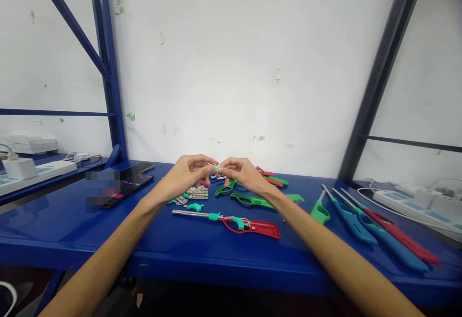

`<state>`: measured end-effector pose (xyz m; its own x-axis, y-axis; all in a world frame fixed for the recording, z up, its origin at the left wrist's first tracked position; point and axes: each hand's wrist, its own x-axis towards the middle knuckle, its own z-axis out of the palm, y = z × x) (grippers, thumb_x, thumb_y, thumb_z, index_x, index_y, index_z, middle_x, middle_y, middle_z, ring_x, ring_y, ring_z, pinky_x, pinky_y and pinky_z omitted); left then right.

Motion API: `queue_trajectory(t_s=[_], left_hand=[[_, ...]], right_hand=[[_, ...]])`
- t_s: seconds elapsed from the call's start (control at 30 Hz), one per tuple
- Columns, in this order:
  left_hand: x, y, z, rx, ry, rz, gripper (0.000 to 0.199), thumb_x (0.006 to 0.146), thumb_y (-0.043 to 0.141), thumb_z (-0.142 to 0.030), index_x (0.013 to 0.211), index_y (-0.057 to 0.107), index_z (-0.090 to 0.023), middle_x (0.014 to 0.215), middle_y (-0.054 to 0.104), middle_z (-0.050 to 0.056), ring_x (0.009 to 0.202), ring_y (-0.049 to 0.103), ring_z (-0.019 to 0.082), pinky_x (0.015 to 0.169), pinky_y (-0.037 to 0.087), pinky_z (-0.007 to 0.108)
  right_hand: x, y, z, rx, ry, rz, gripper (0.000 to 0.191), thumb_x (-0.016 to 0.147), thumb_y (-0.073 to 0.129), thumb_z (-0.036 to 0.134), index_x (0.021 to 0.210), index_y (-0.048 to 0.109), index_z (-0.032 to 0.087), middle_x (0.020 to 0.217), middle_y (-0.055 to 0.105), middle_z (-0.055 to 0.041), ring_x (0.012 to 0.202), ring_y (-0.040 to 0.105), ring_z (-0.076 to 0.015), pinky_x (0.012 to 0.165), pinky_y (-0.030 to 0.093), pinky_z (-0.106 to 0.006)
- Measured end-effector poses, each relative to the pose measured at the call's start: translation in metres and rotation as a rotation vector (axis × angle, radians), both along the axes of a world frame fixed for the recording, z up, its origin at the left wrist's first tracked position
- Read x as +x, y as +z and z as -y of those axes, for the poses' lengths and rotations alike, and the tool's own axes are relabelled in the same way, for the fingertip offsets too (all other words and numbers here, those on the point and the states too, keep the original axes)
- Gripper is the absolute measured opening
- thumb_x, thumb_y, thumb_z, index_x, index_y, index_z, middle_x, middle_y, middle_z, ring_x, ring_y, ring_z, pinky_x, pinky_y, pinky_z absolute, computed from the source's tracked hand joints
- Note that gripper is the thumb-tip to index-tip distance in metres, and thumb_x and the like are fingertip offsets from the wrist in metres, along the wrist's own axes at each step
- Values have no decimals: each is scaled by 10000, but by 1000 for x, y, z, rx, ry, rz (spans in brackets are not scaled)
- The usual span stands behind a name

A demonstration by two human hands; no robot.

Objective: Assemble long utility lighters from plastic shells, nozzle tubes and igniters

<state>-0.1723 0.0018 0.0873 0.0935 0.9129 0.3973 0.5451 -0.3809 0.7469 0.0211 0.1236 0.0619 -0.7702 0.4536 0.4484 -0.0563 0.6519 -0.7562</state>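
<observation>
Over the blue table (151,244), my left hand (186,175) and my right hand (243,172) meet at the fingertips. Both pinch a small teal and white part (217,168), mostly covered by the fingers. Below them lies an open red lighter shell (265,227) with a metal tube (191,213), teal pieces and a thin white wire. A loose teal piece (195,207) rests left of it, near a pile of small metal parts (198,192). Green shell halves (252,201) lie beneath my right hand and forearm.
Several long lighters, green (319,212), blue (352,223) and red (400,235), lie at the right. Phones (126,191) rest at the left. Power strips (54,169) and blue frame posts (110,66) stand at the sides, before a white wall.
</observation>
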Motion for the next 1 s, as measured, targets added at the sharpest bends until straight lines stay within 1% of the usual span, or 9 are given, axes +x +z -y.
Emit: queue_trajectory(t_s=[0.1,0.2,0.33,0.5,0.67,0.83,1.0], left_hand=[[0,0,1,-1,5,0,366,1021,617,-469,1184,669,-145,842,705,19,678,658,133,591,533,261],[0,1,1,-2,6,-7,374,1020,617,-478,1182,671,-145,810,694,10,652,646,128,596,539,266],[0,1,1,-1,8,-12,353,1018,630,-460,1174,675,-146,826,698,11,676,658,132,603,540,266],[-2,0,0,8,19,-18,356,1016,637,-461,1180,681,-148,833,710,14,707,672,140,590,516,255],[-2,-1,0,13,31,-24,362,1007,653,-466,1182,690,-151,754,691,-5,672,662,136,561,482,241],[-2,1,0,26,44,-12,343,1003,663,-445,1170,695,-147,761,697,-3,681,669,138,559,477,239],[-2,1,1,21,48,8,319,1012,655,-412,1182,693,-145,761,704,0,698,681,143,563,476,238]], right_hand=[[0,1,1,7,1,-3,249,1020,670,393,1080,685,152,971,713,-28,776,685,-153,744,602,-346],[0,1,2,8,1,-10,247,1018,672,390,1080,685,152,978,712,-30,777,682,-152,736,601,-340],[-1,0,1,2,4,-10,248,1023,665,395,1073,685,152,971,711,-29,760,677,-145,714,597,-325],[-1,1,3,-2,5,-11,246,1027,660,395,1072,689,155,953,710,-25,736,668,-137,694,593,-312],[0,5,8,-13,6,-21,241,1026,663,390,1069,691,154,946,709,-22,723,662,-132,680,589,-303],[1,5,12,-28,14,-54,241,1028,660,384,1108,678,158,961,698,-24,709,652,-125,634,574,-277],[1,3,12,-75,17,-89,280,1044,628,400,1191,640,162,1038,686,-44,725,654,-126,597,564,-259]])
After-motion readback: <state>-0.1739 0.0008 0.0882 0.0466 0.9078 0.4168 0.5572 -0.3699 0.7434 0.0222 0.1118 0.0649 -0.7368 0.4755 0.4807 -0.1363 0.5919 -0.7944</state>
